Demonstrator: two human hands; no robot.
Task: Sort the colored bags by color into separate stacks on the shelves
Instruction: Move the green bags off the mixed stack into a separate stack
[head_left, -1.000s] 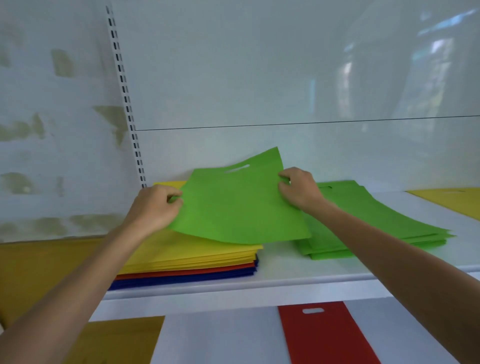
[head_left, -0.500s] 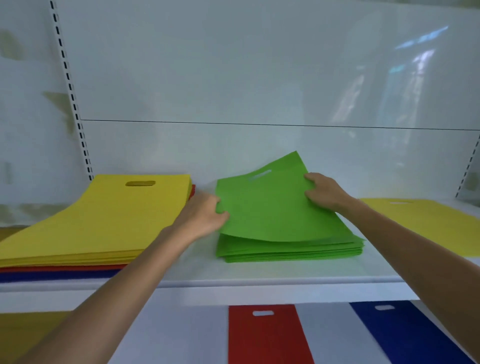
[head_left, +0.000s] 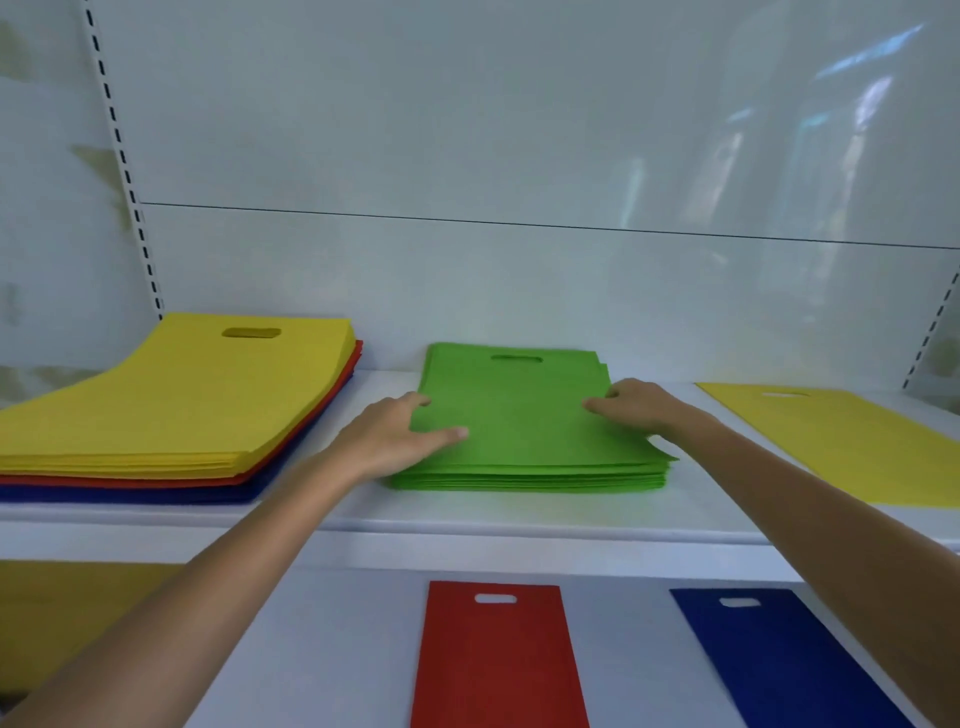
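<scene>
A stack of green bags (head_left: 519, 431) lies in the middle of the upper shelf (head_left: 467, 512), its top bag flat on the pile. My left hand (head_left: 395, 436) rests on the stack's left edge with the thumb stretched out over the top bag. My right hand (head_left: 631, 405) lies on the right edge, fingers bent and thumb pointing left on the top bag. At the left stands a mixed pile (head_left: 171, 410): yellow bags on top, red and blue ones beneath. A single yellow bag (head_left: 841, 441) lies at the right of the shelf.
On the lower shelf lie a red bag (head_left: 493, 660), a blue bag (head_left: 774, 665) and yellow bags (head_left: 67, 608) at the far left. A white back panel closes off the shelf behind, and slotted uprights (head_left: 124, 166) stand at both sides.
Both hands carried a green bag from above the mixed pile rightward and laid it flat on the green stack. The view turned right with them.
</scene>
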